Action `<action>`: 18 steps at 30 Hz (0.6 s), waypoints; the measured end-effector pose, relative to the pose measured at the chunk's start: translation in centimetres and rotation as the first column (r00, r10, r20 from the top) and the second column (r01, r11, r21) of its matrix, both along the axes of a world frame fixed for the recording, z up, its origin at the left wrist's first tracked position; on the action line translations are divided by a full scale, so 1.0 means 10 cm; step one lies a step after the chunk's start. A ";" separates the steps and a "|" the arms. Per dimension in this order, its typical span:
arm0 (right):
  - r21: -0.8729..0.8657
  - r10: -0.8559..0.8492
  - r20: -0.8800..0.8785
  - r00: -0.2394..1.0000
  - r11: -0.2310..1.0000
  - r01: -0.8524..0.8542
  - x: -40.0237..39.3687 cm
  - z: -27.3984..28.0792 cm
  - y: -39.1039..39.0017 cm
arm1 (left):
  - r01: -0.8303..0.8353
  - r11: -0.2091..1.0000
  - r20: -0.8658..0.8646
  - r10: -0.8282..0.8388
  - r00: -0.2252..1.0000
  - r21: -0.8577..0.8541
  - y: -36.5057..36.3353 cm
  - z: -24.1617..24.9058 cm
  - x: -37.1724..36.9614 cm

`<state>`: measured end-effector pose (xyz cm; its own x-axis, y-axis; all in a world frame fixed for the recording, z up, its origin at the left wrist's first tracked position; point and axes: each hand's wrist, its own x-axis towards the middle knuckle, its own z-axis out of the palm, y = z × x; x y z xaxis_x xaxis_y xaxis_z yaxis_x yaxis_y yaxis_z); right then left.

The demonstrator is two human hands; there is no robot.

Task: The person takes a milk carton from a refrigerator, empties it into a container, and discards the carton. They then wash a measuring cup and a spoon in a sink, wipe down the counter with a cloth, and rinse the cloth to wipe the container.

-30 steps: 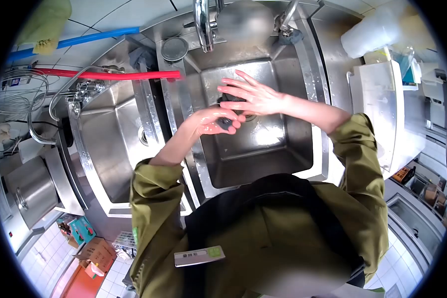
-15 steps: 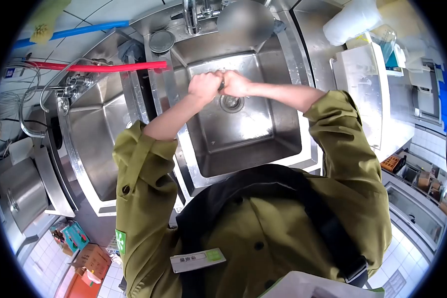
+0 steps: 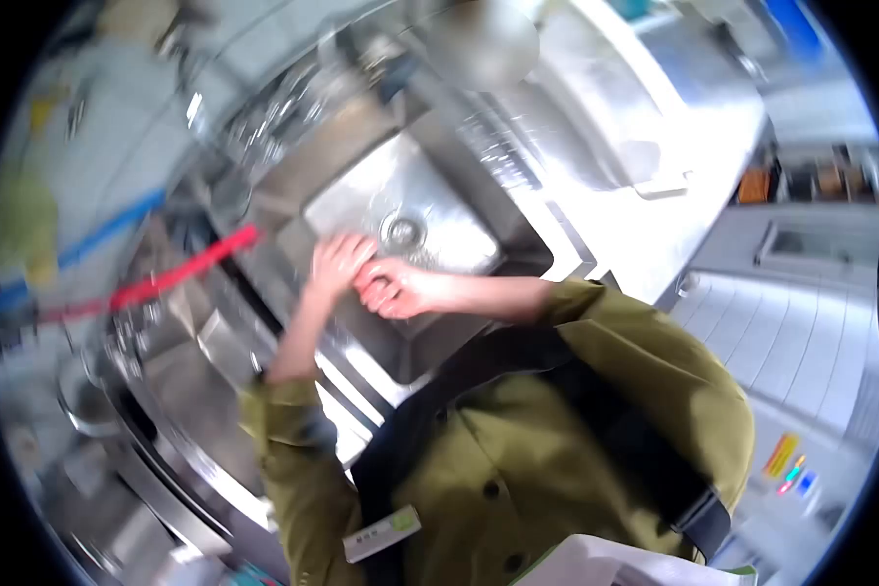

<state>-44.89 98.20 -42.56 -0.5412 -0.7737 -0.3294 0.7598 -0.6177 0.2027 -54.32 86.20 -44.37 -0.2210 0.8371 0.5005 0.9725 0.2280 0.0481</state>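
Both hands are close together above the near left part of a steel sink (image 3: 430, 186), to the left of its round drain (image 3: 402, 231). My left hand (image 3: 340, 262) has its fingers loosely extended toward the right; no object shows in it. My right hand (image 3: 398, 289) is curled, fingers bent toward the palm, with nothing visible inside. The hands touch or nearly touch at the fingertips; blur hides the exact contact. Their skin looks shiny.
A second steel sink (image 3: 186, 361) lies to the left. A red tube (image 3: 186, 267) and a blue strip (image 3: 112, 234) run along the left side. White counter (image 3: 615, 225) stands to the right. White floor tiles (image 3: 781, 322) show beyond. Motion blurs the surroundings.
The view has swung around, so the sink sits tilted and further left. The hands, earlier closed together over the far side of the drain, are now nearer the body; the left fingers have loosened.
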 end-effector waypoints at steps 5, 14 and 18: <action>0.915 0.643 -0.401 0.652 0.251 0.316 0.36 -0.26 0.50 | -0.454 0.601 0.503 0.799 0.328 -0.658 -0.12 0.00 0.74; 0.614 -0.400 -0.587 0.704 0.346 0.709 1.98 0.59 1.84 | -0.011 0.998 0.995 0.066 0.079 -0.065 1.34 1.08 1.85; 0.629 -0.165 -0.777 0.607 -0.226 0.744 3.26 0.85 2.79 | 0.170 0.984 0.993 0.037 0.113 -0.056 2.53 1.43 2.78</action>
<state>-12.30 126.06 -34.05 -0.8122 0.5802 -0.0615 -0.0544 -0.1803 -0.9821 -26.49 111.54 -30.07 -0.3729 0.9030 -0.2132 0.1018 0.2682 0.9580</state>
